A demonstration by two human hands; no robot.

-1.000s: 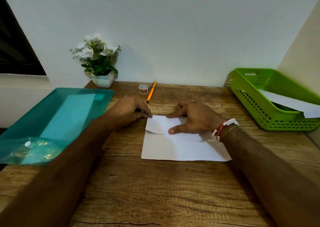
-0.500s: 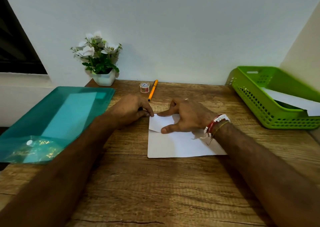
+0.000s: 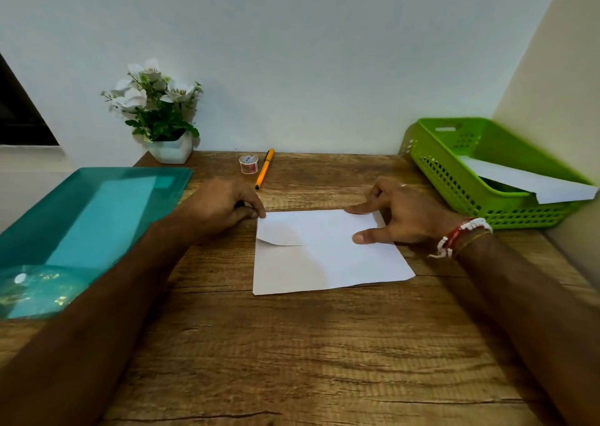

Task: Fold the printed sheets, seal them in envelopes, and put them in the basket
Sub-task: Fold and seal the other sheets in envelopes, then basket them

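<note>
Sheet (image 3: 324,263) lay nearly creased: my spread right hand (image 3: 406,217) had slid right along the fold, left hand (image 3: 224,204) pinching its corner.

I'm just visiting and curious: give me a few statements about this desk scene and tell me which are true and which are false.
1. The white sheet lies on the wooden table. True.
2. The green basket is empty. False: a white paper lies in it, sticking out over its rim.
3. The orange pen lies beside the tape roll. True.
4. The right hand holds the pen. False: its thumb and forefinger press on the sheet.
5. The flower pot stands on the teal folder. False: it stands on the table, behind the folder.
</note>
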